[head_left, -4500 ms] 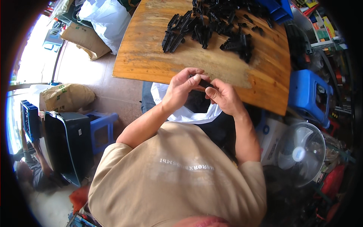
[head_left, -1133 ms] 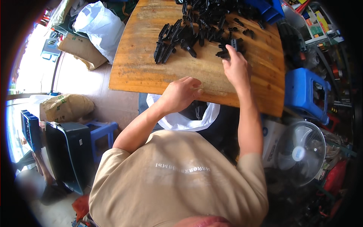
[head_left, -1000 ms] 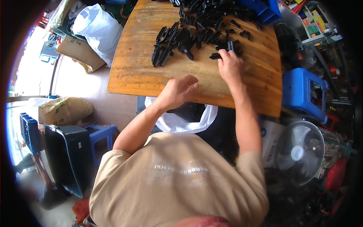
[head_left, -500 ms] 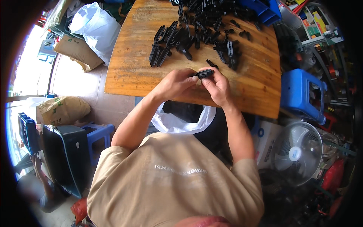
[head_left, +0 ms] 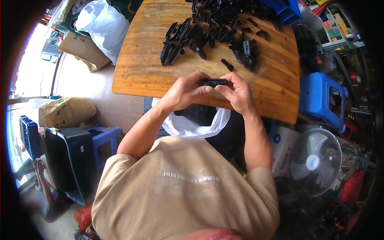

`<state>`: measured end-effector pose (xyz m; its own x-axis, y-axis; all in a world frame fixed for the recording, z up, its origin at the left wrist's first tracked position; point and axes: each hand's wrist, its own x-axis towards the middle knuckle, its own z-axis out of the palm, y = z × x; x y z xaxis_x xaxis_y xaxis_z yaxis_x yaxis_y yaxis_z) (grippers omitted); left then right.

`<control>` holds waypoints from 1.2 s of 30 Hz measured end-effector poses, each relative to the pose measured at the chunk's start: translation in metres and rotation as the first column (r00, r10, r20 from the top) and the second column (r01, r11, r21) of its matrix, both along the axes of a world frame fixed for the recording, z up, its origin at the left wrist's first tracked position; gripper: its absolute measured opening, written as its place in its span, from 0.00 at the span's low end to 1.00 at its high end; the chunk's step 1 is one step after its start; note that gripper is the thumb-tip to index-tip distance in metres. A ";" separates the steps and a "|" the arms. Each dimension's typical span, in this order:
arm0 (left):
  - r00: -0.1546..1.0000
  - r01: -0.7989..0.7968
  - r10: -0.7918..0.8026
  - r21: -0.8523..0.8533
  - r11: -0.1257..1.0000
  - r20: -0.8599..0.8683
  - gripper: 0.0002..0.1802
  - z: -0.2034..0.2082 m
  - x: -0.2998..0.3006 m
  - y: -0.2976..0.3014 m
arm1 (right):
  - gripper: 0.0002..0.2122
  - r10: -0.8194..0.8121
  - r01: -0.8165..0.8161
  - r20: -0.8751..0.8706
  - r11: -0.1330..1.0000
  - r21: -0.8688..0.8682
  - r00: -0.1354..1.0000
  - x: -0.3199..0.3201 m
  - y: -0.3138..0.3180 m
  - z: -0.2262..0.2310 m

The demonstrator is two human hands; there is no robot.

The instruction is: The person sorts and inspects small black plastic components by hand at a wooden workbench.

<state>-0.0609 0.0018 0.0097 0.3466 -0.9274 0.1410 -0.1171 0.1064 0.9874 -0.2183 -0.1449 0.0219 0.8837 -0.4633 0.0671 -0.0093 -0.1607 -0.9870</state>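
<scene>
A black oblong plastic part [head_left: 215, 82] is held level between my two hands, just above the near edge of the wooden table [head_left: 148, 76]. My left hand [head_left: 188, 90] grips its left end, thumb along the near side. At the other end, my right hand [head_left: 238, 93] pinches it between thumb and fingers. A single small black piece [head_left: 227, 65] lies on the table just beyond my right hand. Farther off, many similar black plastic parts [head_left: 216, 36] lie in a loose heap, some of them lined up side by side at its left.
A white bag [head_left: 192, 128] hangs open below the table edge, in front of my body. At the right stand a blue stool [head_left: 323, 100] and a fan [head_left: 314, 160]. A blue crate [head_left: 282, 10] sits at the far right corner. Another person [head_left: 46, 196] is at lower left.
The black part has turned from a slight slant to level and come a little nearer. Both hands have closed in around its ends, and the right hand has shifted slightly right.
</scene>
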 end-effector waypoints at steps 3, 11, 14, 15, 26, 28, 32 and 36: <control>0.998 0.059 -0.056 0.181 0.982 -0.025 0.18 0.007 -0.001 0.006 | 0.11 0.057 -0.045 -0.086 0.990 0.135 0.995 -0.004 0.007 0.008; 0.966 0.142 -0.055 0.338 0.930 -0.253 0.18 0.024 -0.008 0.016 | 0.12 0.135 -0.100 -0.173 0.975 0.197 0.976 -0.010 0.006 0.007; 0.829 0.222 0.065 0.432 0.874 -0.556 0.22 0.023 -0.007 0.015 | 0.16 0.165 -0.124 -0.208 0.972 0.200 0.964 -0.009 0.009 0.008; 0.667 0.304 0.179 0.484 0.821 -0.723 0.24 0.025 -0.008 0.014 | 0.19 0.136 -0.075 -0.266 0.970 0.229 0.954 -0.009 0.011 0.012; 0.795 -0.329 0.240 0.063 0.942 0.558 0.10 0.012 0.023 -0.004 | 0.09 0.055 -0.120 -0.282 0.968 -0.219 0.958 -0.027 0.017 0.012; 0.604 -0.365 0.276 -0.048 0.930 0.748 0.11 0.008 0.038 -0.024 | 0.09 -0.230 0.092 -0.188 0.831 -0.548 0.955 -0.013 0.007 0.017; 0.320 -0.337 0.167 -0.053 0.940 0.932 0.13 0.003 0.059 -0.059 | 0.10 -0.366 0.250 -0.046 0.716 -0.652 0.929 0.016 -0.037 -0.014; 0.184 -0.258 0.068 -0.019 0.966 0.981 0.10 0.004 0.068 -0.073 | 0.08 -0.364 0.114 -0.118 0.556 -0.823 0.924 0.031 -0.042 -0.030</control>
<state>0.0075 -0.0713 0.0132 0.1696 -0.9073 0.3848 -0.9855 -0.1520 0.0759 -0.1872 -0.1871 -0.0080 0.7881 -0.5291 0.3146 -0.3874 -0.8235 -0.4145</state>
